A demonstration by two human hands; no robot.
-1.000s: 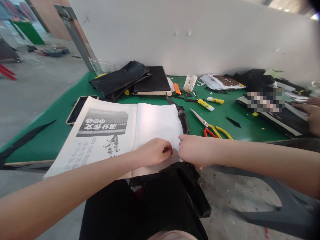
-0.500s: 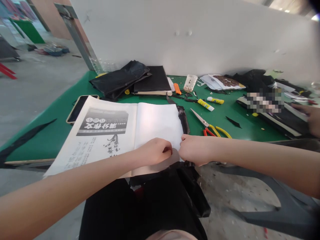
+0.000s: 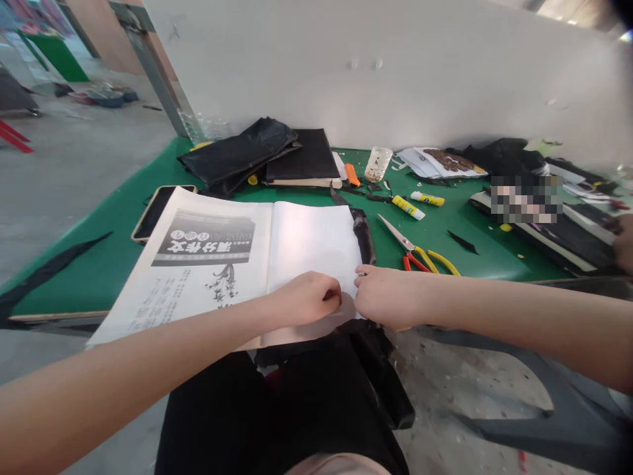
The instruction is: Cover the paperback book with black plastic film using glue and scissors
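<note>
The open book [image 3: 297, 247] is lying on the table [image 3: 113, 218] and overhanging its near side, the fold [image 3: 270, 251] pointing from near to far, with the left forearm [image 3: 148, 363] hiding the lower part of the printed page [image 3: 198, 244]. The left hand [image 3: 311, 297] is resting with curled fingers on the book's smooth blank page [image 3: 316, 234], and the right hand [image 3: 383, 295] is touching the book's right edge with bent fingers, where a glossy, crumpled black sheet [image 3: 364, 241] is poking out; I cannot tell whether either is grasping anything.
</note>
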